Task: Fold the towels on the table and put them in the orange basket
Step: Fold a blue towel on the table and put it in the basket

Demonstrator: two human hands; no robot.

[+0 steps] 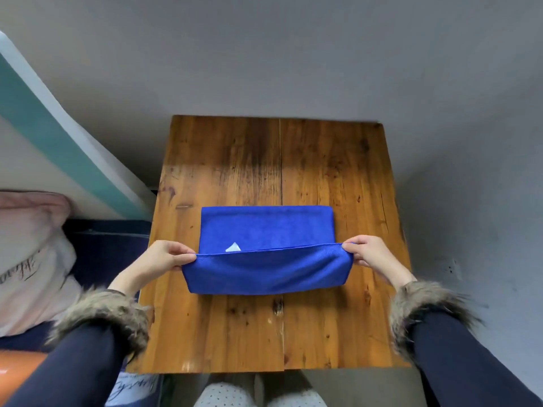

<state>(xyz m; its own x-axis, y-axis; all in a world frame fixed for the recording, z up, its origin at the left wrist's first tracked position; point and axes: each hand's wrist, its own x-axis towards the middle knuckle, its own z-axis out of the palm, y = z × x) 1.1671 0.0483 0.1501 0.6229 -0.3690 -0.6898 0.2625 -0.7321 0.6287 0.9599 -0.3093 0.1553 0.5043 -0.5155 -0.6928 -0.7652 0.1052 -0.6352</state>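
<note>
A blue towel lies in the middle of the wooden table. Its near edge is lifted and doubled over toward the far side. My left hand pinches the left corner of that lifted edge. My right hand pinches the right corner. A small white tag shows on the flat part just behind the raised fold. A piece of the orange basket shows at the bottom left, partly behind my left sleeve.
A pink and white cushion rests on a dark blue seat left of the table. A white and teal board leans behind it. Grey floor surrounds the table on the far and right sides.
</note>
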